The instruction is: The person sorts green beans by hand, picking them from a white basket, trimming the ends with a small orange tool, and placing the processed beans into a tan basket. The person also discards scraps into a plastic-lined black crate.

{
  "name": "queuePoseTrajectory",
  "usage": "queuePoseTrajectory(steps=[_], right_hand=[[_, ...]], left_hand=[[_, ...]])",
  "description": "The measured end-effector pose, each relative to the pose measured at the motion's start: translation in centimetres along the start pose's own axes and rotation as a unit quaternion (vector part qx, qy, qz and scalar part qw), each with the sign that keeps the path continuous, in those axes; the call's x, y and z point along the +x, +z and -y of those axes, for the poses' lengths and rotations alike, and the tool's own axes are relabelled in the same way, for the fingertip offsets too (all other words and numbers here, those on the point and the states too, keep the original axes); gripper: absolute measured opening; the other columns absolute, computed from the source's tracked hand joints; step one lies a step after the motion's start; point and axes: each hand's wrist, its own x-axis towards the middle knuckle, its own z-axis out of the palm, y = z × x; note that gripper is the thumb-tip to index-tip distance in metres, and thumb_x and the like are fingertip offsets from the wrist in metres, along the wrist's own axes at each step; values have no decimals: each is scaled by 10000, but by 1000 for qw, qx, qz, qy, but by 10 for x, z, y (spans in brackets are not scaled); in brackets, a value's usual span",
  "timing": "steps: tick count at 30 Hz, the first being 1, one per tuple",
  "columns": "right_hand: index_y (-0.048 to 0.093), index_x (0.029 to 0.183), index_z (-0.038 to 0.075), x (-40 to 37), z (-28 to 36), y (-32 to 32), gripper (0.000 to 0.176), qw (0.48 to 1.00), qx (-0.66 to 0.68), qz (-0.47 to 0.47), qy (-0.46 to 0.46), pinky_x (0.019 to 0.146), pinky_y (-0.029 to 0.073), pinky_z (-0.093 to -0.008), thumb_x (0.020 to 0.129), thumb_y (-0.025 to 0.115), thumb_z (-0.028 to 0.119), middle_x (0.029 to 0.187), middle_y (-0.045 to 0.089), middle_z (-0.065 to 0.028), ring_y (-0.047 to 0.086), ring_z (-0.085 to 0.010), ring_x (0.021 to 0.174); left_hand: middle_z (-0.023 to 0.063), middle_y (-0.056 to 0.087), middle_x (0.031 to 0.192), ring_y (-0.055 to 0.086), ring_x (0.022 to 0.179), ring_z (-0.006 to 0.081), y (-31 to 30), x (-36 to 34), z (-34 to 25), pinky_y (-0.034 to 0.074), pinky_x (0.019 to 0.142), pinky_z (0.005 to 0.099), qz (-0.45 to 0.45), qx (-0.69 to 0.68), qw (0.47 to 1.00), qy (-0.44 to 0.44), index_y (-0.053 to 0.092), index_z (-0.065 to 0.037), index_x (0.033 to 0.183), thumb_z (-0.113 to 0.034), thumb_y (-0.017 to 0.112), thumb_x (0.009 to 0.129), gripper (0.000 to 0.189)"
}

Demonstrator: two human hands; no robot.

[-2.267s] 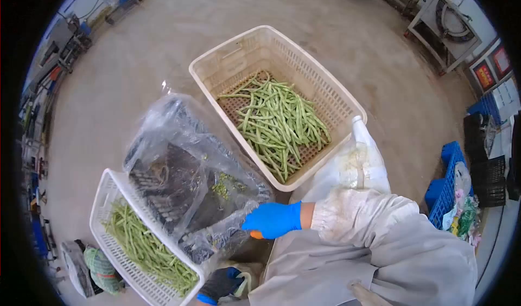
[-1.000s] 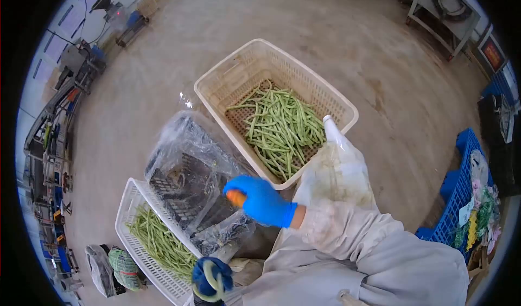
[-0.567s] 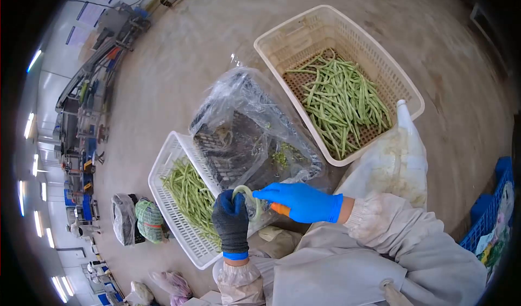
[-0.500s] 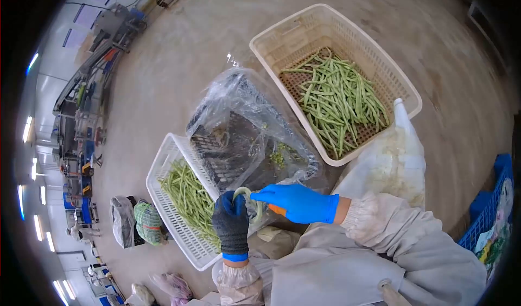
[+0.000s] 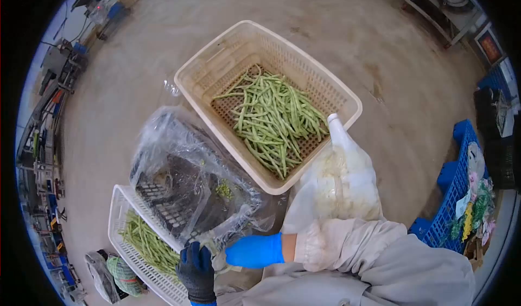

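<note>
My left hand (image 5: 196, 273), in a dark glove with a blue one beneath, is closed on a pale green curved bean (image 5: 209, 243). Close beside it is my right hand (image 5: 254, 251) in a blue glove, its fingers curled and what they hold hidden. Long green beans (image 5: 271, 110) lie in the large beige crate (image 5: 320, 70) ahead. More beans (image 5: 147, 242) fill the white crate (image 5: 119, 205) at the lower left. Between the crates, a dark crate lined with clear plastic (image 5: 187, 181) holds small green scraps (image 5: 223, 189).
A stained white cloth (image 5: 342, 181) covers my leg beside the beige crate. Blue plastic crates (image 5: 442, 224) with colourful packaging stand at the right. Bagged items (image 5: 122, 276) sit at the lower left. Equipment (image 5: 46, 138) lines the far left.
The view has swung to the right, so crates and hands appear further left and lower. The orange piece at my right hand no longer shows.
</note>
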Motion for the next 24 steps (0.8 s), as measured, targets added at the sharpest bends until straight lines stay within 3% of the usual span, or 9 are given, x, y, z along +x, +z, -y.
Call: queuePoseTrajectory(steps=[6, 8, 11, 13, 15, 16, 19, 22, 24], right_hand=[[561, 983, 12, 5, 6, -7, 165, 983, 80, -108, 126, 652, 499, -351, 898, 489, 134, 843, 611, -142, 603, -286, 716], [583, 1022, 0, 9, 1, -19, 198, 821, 431, -135, 350, 695, 508, -326, 920, 496, 145, 870, 617, -128, 616, -205, 743], [605, 1048, 7, 18, -15, -21, 218, 725, 515, -348, 298, 720, 505, -301, 932, 500, 160, 877, 621, -119, 603, -139, 773], [542, 1188, 49, 29, -15, -32, 290, 727, 519, -365, 262, 791, 499, -351, 911, 504, 130, 1031, 604, -181, 626, -238, 879], [474, 1260, 47, 37, -12, -36, 392, 889, 167, -365, 222, 750, 488, -425, 872, 495, 100, 1149, 524, -258, 601, -384, 857], [420, 1303, 47, 32, -8, -34, 450, 890, 237, -260, 291, 815, 457, -449, 864, 492, 116, 1220, 475, -267, 550, -429, 958], [400, 1323, 114, 24, -16, -9, 470, 922, 249, -102, 278, 853, 454, -439, 873, 525, 163, 1298, 445, -205, 542, -396, 1037], [462, 1254, 80, 20, -16, -15, 394, 934, 210, -118, 263, 801, 472, -427, 872, 526, 151, 1220, 501, -178, 555, -387, 987], [487, 1225, 70, 18, -18, -22, 364, 941, 174, -145, 250, 788, 477, -422, 872, 527, 149, 1186, 520, -176, 559, -384, 972]], left_hand=[[148, 582, 824, 572, 769, 282, 3, -5, 16, 461, 702, 342, -128, -57, 987, -78, 573, 40, 1024, -32, 581, 827, 209], [120, 605, 890, 576, 801, 204, 7, -3, 24, 466, 704, 307, -258, -111, 944, -171, 565, 47, 1040, -105, 569, 889, 214], [104, 614, 963, 562, 815, 144, 3, 3, 61, 465, 698, 265, -363, -226, 869, -248, 572, 40, 1056, -164, 571, 909, 251], [99, 613, 950, 561, 806, 149, -6, 29, 42, 468, 701, 265, -396, -154, 875, -232, 572, 50, 1044, -170, 578, 904, 261], [105, 615, 956, 566, 818, 148, -7, 60, 37, 471, 711, 267, -427, -224, 841, -246, 577, 55, 1038, -160, 579, 901, 255], [105, 616, 958, 567, 823, 151, -7, 78, 30, 473, 726, 274, -412, -243, 852, -211, 573, 53, 1052, -149, 572, 901, 252], [132, 606, 1063, 565, 946, 173, -22, 142, -31, 459, 832, 285, -198, -342, 905, -159, 529, 41, 1173, -106, 540, 902, 308], [149, 565, 1178, 526, 1077, 198, -10, 163, -70, 409, 933, 304, -168, -444, 878, -68, 489, 27, 1247, -84, 517, 903, 362], [156, 523, 1252, 475, 1168, 209, -16, 160, -57, 352, 997, 313, -125, -342, 930, -45, 473, 34, 1269, -80, 505, 907, 381]])
